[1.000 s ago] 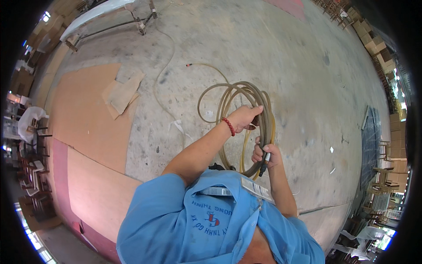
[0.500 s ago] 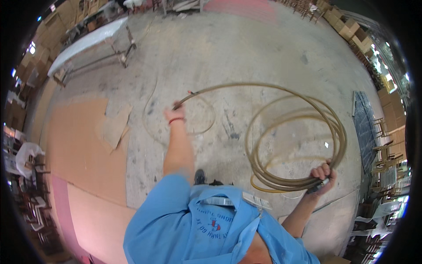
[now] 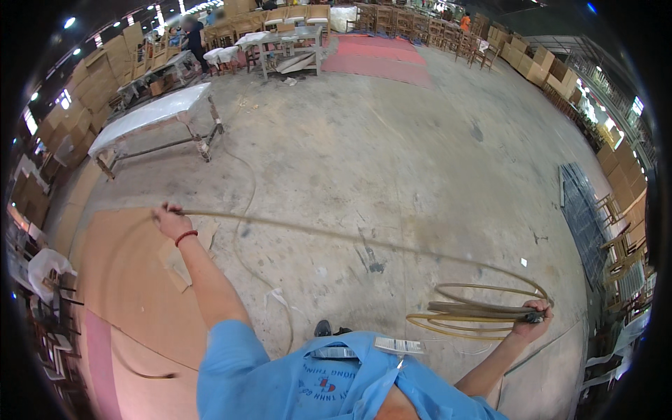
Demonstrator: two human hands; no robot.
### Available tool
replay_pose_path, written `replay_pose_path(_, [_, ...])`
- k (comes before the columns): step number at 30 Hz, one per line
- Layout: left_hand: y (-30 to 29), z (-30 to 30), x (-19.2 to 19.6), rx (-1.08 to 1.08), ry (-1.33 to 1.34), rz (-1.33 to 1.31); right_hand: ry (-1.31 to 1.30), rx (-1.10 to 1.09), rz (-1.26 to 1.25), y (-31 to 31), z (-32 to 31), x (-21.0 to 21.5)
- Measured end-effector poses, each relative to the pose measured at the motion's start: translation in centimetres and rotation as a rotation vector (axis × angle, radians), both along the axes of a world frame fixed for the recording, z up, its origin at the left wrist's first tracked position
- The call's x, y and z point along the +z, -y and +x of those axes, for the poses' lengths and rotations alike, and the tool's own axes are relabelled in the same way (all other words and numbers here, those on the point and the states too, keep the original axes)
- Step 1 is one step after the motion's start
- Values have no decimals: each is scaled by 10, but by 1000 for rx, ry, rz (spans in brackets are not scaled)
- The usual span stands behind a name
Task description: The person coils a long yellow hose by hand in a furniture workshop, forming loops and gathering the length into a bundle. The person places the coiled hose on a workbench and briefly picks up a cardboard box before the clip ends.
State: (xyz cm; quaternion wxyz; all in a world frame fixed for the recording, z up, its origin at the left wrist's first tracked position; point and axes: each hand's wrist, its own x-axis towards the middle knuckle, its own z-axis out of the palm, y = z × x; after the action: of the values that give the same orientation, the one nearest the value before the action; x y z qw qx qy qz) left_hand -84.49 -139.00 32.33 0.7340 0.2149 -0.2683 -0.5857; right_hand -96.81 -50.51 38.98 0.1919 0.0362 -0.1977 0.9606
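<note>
My left hand [image 3: 172, 221], with a red band at its wrist, is stretched far out to the left and closed around a yellowish-brown hose [image 3: 336, 234]. From there the hose runs nearly straight across to my right hand [image 3: 535, 320]. That hand is closed on the gathered loops of the same hose, seen almost edge-on beside it, together with a dark fitting [image 3: 533, 318]. Beyond my left hand a blurred length curves down over the cardboard, and a dark-tipped hose end [image 3: 168, 376] shows near the lower left.
Brown cardboard sheets [image 3: 133, 280] cover the floor at left. A thin line [image 3: 253, 262] winds along the concrete. A low table with a whitish top [image 3: 157, 115] stands at upper left, a workbench [image 3: 290, 52] farther back. Dark panels [image 3: 586, 217] and chairs line the right.
My left hand has swung out to the left, pulling a length of hose straight. The loops at my right hand have dropped and flattened. The view has tilted up toward the far room.
</note>
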Motion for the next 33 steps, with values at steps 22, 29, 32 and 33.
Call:
replay_pose_path(22, [-286,-91,-31,-656,1018,-81,545,969,355,262,-59,-150])
replay_pose_path(29, [-412,-104,-59,-980,1150,-314,704,1144,418,295,-57,-190])
replay_pose_path(32, [-464,-89,-66,-1161,1120,-334,524,1289,228,287,-55,-193])
replay_pose_path(33, [-474,-85,-68,-1139,1076,-394,665,1176,336,283,-54,-190])
